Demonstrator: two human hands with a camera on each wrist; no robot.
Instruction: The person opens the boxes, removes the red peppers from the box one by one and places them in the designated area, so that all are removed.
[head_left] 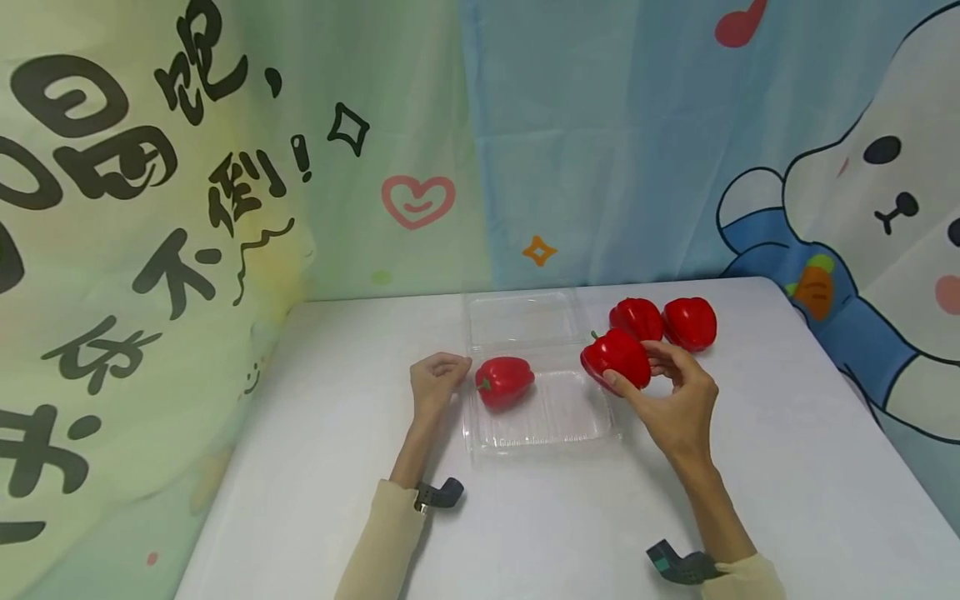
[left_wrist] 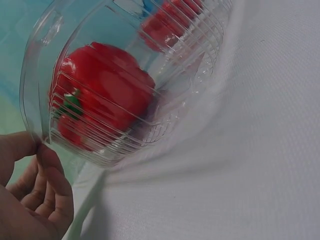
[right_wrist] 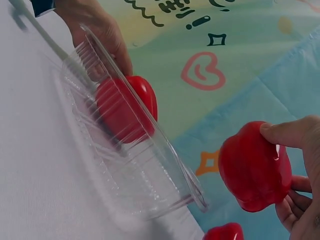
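Observation:
A clear plastic clamshell box (head_left: pixel 547 417) lies with its lid folded back on the white table. One red bell pepper (head_left: pixel 504 382) with a green stem sits in its left part. My left hand (head_left: pixel 438 383) pinches the box's left rim between thumb and fingers, as the left wrist view shows at the rim (left_wrist: pixel 31 100). Above the box's right edge, my right hand (head_left: pixel 678 400) holds another red bell pepper (head_left: pixel 617 358) between thumb and fingers. In the right wrist view this held pepper (right_wrist: pixel 255 167) is off to the side of the box wall (right_wrist: pixel 145 107).
Two more red bell peppers stand behind the right hand, one pepper (head_left: pixel 636 318) partly covered by the held one and the other pepper (head_left: pixel 690 323) to its right. The open lid (head_left: pixel 521 321) lies toward the back edge. A printed curtain (head_left: pixel 585 150) hangs behind the table (head_left: pixel 337 400).

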